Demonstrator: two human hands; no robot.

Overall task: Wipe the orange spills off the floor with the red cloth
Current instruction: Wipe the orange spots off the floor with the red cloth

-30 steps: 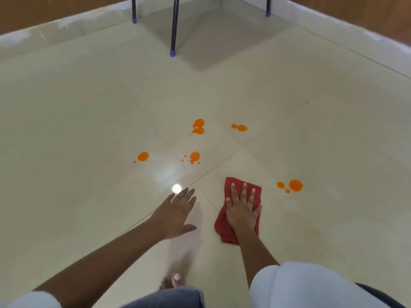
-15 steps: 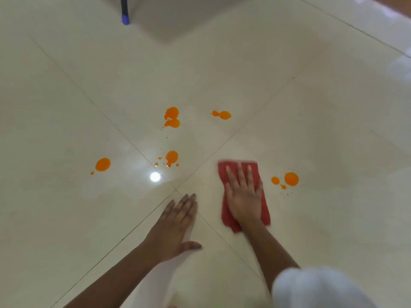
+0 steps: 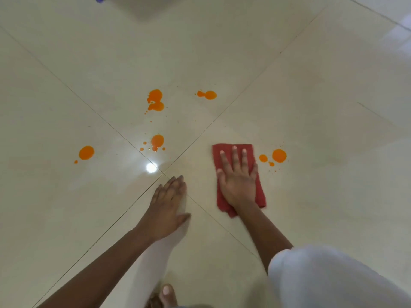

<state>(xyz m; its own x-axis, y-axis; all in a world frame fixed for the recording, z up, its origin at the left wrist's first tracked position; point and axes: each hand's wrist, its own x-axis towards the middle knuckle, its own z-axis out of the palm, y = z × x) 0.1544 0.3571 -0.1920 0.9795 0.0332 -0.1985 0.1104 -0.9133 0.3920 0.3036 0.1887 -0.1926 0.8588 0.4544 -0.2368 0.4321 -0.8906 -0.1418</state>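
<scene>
Your right hand [image 3: 237,181] lies flat with fingers spread, pressing on the red cloth [image 3: 239,152] on the floor [image 3: 311,107]. Your left hand [image 3: 168,203] is flat and open on the tile, holding nothing. The nearest orange spill [image 3: 279,155] is just beside the cloth's right edge; the other spills [image 3: 155,101] are well apart, further ahead and left.

The right hand [image 3: 237,181] lies flat, fingers spread, on the red cloth [image 3: 240,152], pressing it to the glossy cream tiled floor [image 3: 311,107]. Just right of the cloth sits an orange spill cluster [image 3: 279,155], not touching it. The left hand [image 3: 167,205] rests palm down on the bare floor near the tile joint. Four more orange spills lie farther ahead and left: [image 3: 155,100], [image 3: 209,94], [image 3: 157,140], [image 3: 86,152].
</scene>
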